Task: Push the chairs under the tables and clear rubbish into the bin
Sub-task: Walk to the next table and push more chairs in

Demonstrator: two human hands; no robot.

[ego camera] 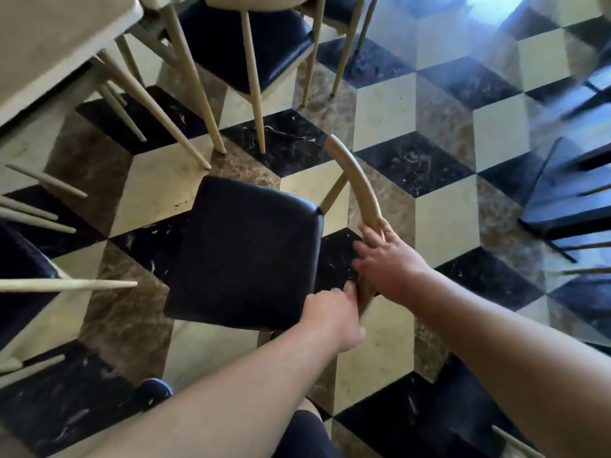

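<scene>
Both hands wrapped on the curved backrest (358, 193) of the dark-seated chair (244, 252), left hand (334, 314) near, right hand (385, 259) farther, chair standing clear of the table (56, 44) at far left (legs could snag neighbouring chair legs (195, 104) if shoved askew)

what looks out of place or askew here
The chair with the dark seat stands out in the open on the tiled floor, turned at an angle and clear of the table at upper left. The left hand and right hand grip its curved backrest.
</scene>
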